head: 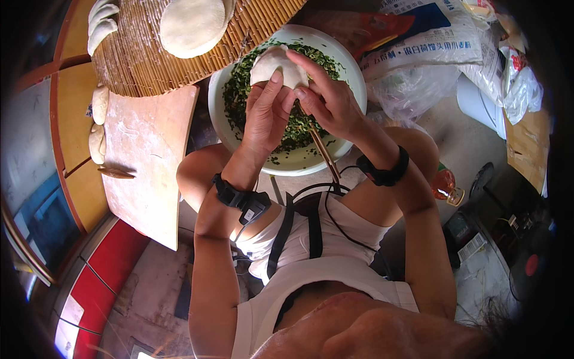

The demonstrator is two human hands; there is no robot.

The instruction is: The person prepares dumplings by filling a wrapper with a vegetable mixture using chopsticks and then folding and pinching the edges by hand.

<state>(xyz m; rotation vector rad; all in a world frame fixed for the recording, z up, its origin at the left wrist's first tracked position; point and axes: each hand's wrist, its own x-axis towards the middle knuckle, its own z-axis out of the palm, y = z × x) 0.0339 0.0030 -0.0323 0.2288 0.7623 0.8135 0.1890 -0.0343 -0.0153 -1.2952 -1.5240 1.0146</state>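
My left hand (267,114) cups a piece of pale dough folded into a dumpling (279,67), its thumb on the front face. On the dumpling's right side lies my right hand (334,101), index finger at the upper edge and thumb near the lower edge. Both hands are above a large white bowl (217,101) of chopped green filling (237,89). A pair of wooden chopsticks (326,155) crosses the bowl's near rim. Their upper ends pass under my right hand, so I cannot tell whether it touches them.
Round dough wrappers (193,27) and several finished dumplings (102,27) lie on a reed mat (139,54). At left, a floured board (143,161) holds dough pieces (97,143) and a small tapered rolling pin (117,172). Flour sacks (426,49) and an oil bottle (446,186) stand right.
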